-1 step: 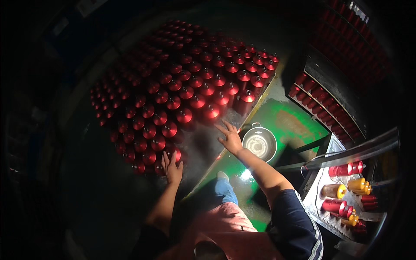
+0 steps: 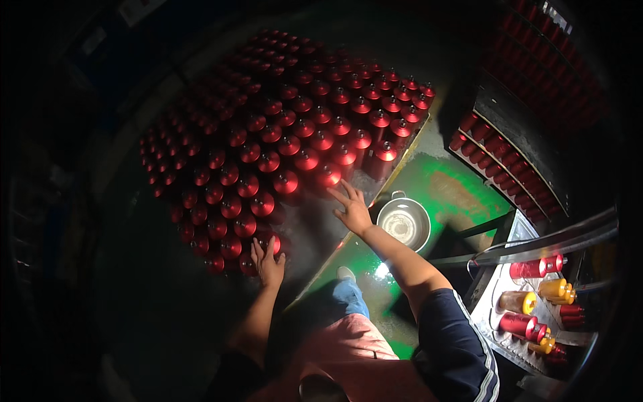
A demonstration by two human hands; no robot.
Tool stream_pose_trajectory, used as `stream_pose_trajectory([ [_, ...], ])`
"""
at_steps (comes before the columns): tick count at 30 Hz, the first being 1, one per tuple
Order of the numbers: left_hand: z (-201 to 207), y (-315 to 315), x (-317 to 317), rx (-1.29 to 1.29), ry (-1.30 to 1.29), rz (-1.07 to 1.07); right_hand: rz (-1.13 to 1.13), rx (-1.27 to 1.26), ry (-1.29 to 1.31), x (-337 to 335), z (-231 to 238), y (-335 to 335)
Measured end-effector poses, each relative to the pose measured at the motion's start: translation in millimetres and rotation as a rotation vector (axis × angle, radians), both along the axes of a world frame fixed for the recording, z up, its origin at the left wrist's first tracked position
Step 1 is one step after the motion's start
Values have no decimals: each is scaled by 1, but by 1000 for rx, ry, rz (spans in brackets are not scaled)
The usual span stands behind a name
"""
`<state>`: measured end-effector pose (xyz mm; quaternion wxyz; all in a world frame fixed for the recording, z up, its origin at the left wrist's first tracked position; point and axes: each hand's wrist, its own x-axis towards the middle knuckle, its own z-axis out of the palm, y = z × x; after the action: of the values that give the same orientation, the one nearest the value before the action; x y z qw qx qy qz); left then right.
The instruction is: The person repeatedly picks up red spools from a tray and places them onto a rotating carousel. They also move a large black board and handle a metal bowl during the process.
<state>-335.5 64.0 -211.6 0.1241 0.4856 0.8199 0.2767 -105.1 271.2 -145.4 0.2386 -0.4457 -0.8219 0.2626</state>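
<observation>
Rows of red metal cylinders with cone-shaped tops and small necks stand upright, close together, ahead of me. My left hand [image 2: 270, 266] has its fingers apart at the near edge of the group. Its fingertips overlap a red cylinder [image 2: 268, 240]; whether they touch it I cannot tell. Farther right, my right hand [image 2: 353, 213] is spread, with nothing in it. Its fingertips lie just by the near side of another red cylinder [image 2: 328, 175], over a bare grey part of the platform [image 2: 315, 231].
A round metal pot [image 2: 403, 224] with a loop handle sits on the green floor [image 2: 462, 201], right of the platform's yellowish edge. At the right, a metal table [image 2: 492, 301] bears red and yellow cylinders, below a curved metal rail [image 2: 536, 244]. A rack [image 2: 512, 161] holds more red cylinders.
The view has shifted slightly. My right hand has moved a little up and left, closer to the red cylinder by its fingertips. My left hand has hardly moved.
</observation>
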Motion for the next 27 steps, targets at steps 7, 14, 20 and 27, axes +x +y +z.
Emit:
stream_pose_trajectory([
  [7, 2, 42, 6, -14, 90, 101, 68, 211, -108, -66, -45, 101],
  [14, 10, 62, 7, 117, 43, -21, 148, 322, -115, -55, -54, 99],
  [20, 12, 58, -4, 172, -22, -128, 56, 237, 77, -11, -30, 65],
  [27, 60, 4, 45, 218, -277, -652, -288, -92, 307, 183, 31, -131],
])
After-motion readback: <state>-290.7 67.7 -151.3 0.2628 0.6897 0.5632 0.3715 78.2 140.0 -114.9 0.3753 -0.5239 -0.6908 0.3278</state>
